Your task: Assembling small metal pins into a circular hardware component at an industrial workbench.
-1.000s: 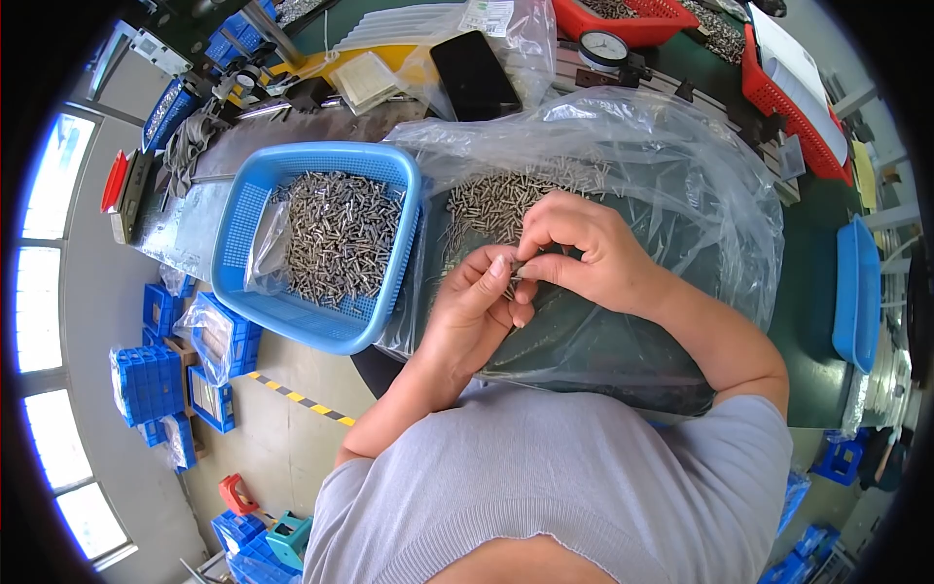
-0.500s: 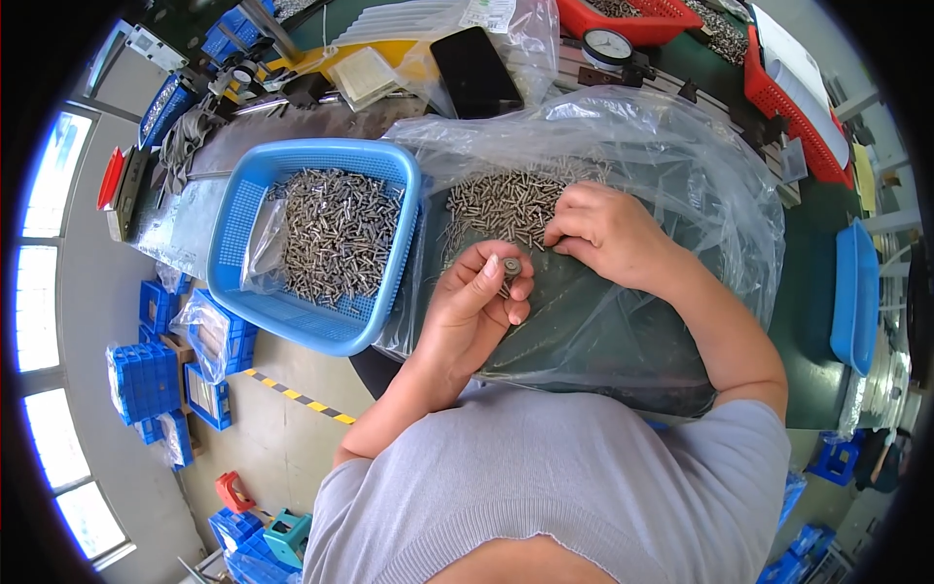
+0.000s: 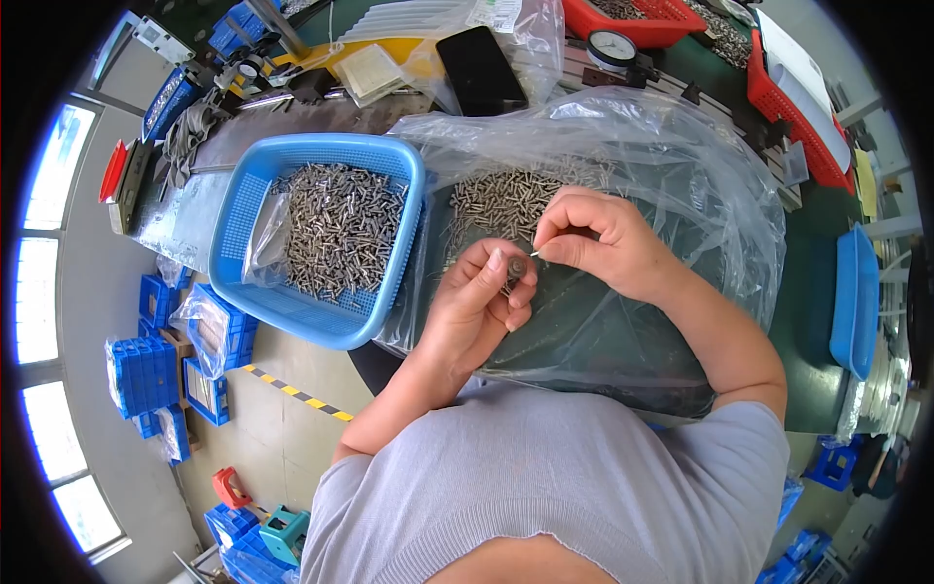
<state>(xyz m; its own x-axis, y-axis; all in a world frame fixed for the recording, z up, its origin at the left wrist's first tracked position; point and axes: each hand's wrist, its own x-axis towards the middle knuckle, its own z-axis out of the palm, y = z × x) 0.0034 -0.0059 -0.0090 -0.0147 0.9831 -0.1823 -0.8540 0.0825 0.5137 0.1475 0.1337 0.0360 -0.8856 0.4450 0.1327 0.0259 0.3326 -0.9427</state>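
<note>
Between its thumb and fingers, my left hand (image 3: 475, 297) grips a small round metal piece (image 3: 515, 266) with a hole at its end, perhaps a gauge. My right hand (image 3: 608, 243) pinches a small metal pin (image 3: 534, 254), its tip close beside that piece; whether they touch I cannot tell. Just beyond both hands a loose pile of metal pins (image 3: 496, 201) lies on clear plastic sheeting (image 3: 681, 195). To the left stands a blue plastic basket (image 3: 222, 248) that holds many similar pins (image 3: 341, 234) and a crumpled clear bag (image 3: 267, 243).
At the back lie a black phone (image 3: 482, 70) and a dial gauge (image 3: 611, 49). Red baskets (image 3: 650, 29) stand at the far edge, with papers in the one at right. A blue tray (image 3: 854, 302) sits at the far right. Blue crates (image 3: 144, 375) are stacked on the floor at left.
My right hand has come away from the pile toward my left hand, and a pin now shows in its pinch. The left hand has stayed nearly in place, its round piece slightly turned.
</note>
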